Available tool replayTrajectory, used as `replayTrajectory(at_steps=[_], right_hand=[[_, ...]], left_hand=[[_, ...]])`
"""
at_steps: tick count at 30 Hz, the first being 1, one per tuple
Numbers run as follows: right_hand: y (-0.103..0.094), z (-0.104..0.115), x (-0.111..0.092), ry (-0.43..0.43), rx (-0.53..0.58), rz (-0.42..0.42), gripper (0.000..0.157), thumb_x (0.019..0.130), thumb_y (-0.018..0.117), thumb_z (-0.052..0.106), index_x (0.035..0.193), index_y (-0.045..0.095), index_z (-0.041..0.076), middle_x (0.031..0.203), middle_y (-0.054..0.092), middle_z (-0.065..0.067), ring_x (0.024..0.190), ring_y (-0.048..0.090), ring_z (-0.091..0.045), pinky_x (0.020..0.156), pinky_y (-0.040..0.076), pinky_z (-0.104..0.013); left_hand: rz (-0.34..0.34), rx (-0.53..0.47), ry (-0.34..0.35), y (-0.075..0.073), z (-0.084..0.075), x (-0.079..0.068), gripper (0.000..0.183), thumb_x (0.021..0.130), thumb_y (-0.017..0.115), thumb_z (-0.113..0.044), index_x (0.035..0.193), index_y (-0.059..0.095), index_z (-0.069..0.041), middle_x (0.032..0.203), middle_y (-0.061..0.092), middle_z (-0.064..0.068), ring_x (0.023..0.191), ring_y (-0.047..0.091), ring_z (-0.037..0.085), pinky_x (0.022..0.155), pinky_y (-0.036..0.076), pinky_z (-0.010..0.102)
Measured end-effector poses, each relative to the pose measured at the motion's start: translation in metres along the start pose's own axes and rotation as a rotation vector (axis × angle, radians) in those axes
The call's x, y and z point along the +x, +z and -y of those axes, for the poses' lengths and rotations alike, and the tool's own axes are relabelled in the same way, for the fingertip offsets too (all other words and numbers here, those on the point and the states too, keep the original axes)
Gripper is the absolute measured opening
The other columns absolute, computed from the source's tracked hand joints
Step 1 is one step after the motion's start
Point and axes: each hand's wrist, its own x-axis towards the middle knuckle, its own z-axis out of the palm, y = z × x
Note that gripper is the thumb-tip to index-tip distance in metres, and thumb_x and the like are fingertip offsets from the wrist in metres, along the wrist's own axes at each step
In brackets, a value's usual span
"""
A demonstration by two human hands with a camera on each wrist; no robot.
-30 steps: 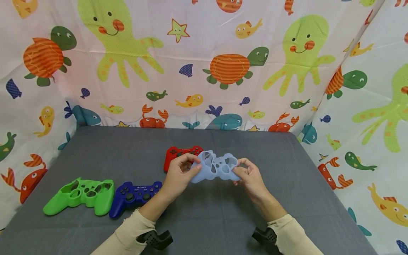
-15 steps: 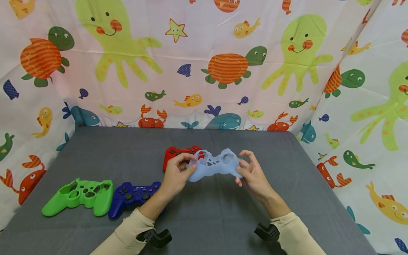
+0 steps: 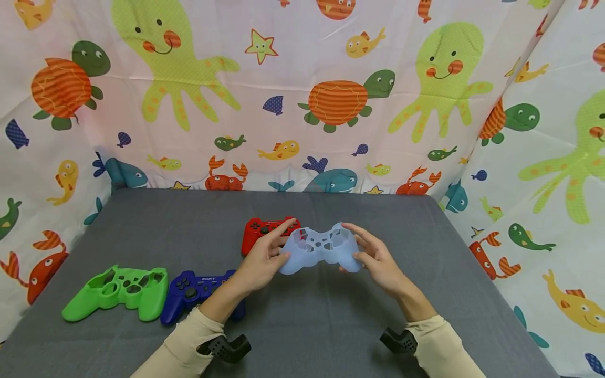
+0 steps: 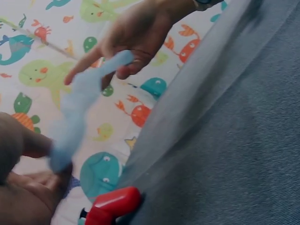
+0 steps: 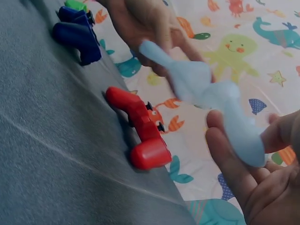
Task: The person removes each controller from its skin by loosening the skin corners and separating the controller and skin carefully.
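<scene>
A translucent pale-blue controller cover (image 3: 295,261), an empty game controller skin with button openings, is held level above the table between both hands. My left hand (image 3: 259,264) holds its left grip, thumb on the near face and index finger extended past the upper edge. On the other side, my right hand (image 3: 384,266) holds the right grip with thumb and fingers. In the left wrist view the cover (image 4: 75,119) is blurred and seen edge-on. The right wrist view shows the cover (image 5: 192,79) with the right fingers and thumb around one grip.
A red game controller (image 3: 251,239) lies behind the left hand, partly covered by it. Front left, a blue controller (image 3: 172,307) lies beside a green controller cover (image 3: 85,302). A patterned curtain (image 3: 302,58) borders the grey table (image 3: 402,226).
The pale-blue cover has tilted, first away and then back, so its openings show more. Both hands have shifted their fingers along it, index fingers now reaching its upper edge.
</scene>
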Motion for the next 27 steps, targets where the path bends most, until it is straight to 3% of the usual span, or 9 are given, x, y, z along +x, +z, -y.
replayTrajectory(at_steps=[3,7,10,13,18,27], right_hand=[[-0.002,-0.001,0.000,-0.030,-0.073,0.025,0.059,0.096,0.038,-0.012,0.153,0.039,0.003,0.150,0.038,-0.026,0.096,0.069,-0.027,0.077,0.060,-0.030],[-0.003,-0.003,0.000,-0.074,-0.154,0.016,0.050,0.098,0.047,-0.009,0.147,0.048,-0.001,0.145,0.047,-0.026,0.096,0.065,-0.016,0.074,0.056,-0.025],[-0.003,-0.004,-0.001,-0.111,-0.215,-0.001,0.044,0.099,0.055,-0.004,0.143,0.053,-0.003,0.130,0.058,-0.026,0.090,0.064,-0.011,0.072,0.055,-0.024],[-0.002,-0.005,-0.001,-0.135,-0.255,-0.014,0.045,0.098,0.060,-0.002,0.143,0.053,-0.002,0.114,0.063,-0.024,0.083,0.065,-0.009,0.068,0.056,-0.023],[-0.003,-0.004,0.000,-0.140,-0.248,-0.015,0.053,0.097,0.061,-0.004,0.148,0.046,0.000,0.110,0.065,-0.024,0.080,0.067,-0.009,0.066,0.056,-0.024],[-0.018,-0.002,0.000,-0.056,-0.262,0.035,0.053,0.097,0.063,0.000,0.147,0.047,0.000,0.124,0.062,-0.029,0.093,0.071,-0.011,0.075,0.060,-0.026]], left_hand=[[0.079,0.038,-0.057,-0.004,-0.002,-0.001,0.076,0.098,0.053,0.008,0.161,0.027,-0.024,0.145,0.054,0.025,0.092,0.070,0.025,0.074,0.052,0.026],[0.117,0.080,-0.111,-0.006,-0.003,-0.002,0.076,0.096,0.055,0.010,0.161,0.028,-0.020,0.132,0.058,0.026,0.073,0.054,0.018,0.068,0.045,0.025],[0.132,0.105,-0.123,-0.006,-0.003,-0.002,0.077,0.094,0.056,0.012,0.160,0.030,-0.018,0.126,0.059,0.025,0.077,0.054,0.018,0.068,0.047,0.023],[0.144,0.113,-0.112,-0.007,-0.003,-0.002,0.075,0.093,0.056,0.013,0.159,0.034,-0.016,0.132,0.057,0.025,0.090,0.062,0.021,0.073,0.052,0.026],[0.111,0.114,-0.071,-0.007,-0.004,-0.001,0.070,0.092,0.060,0.010,0.155,0.041,-0.014,0.134,0.056,0.024,0.095,0.068,0.024,0.078,0.056,0.029],[0.053,0.191,-0.040,-0.001,-0.004,0.001,0.065,0.091,0.067,0.005,0.151,0.047,-0.014,0.123,0.062,0.020,0.088,0.067,0.020,0.077,0.057,0.031]])
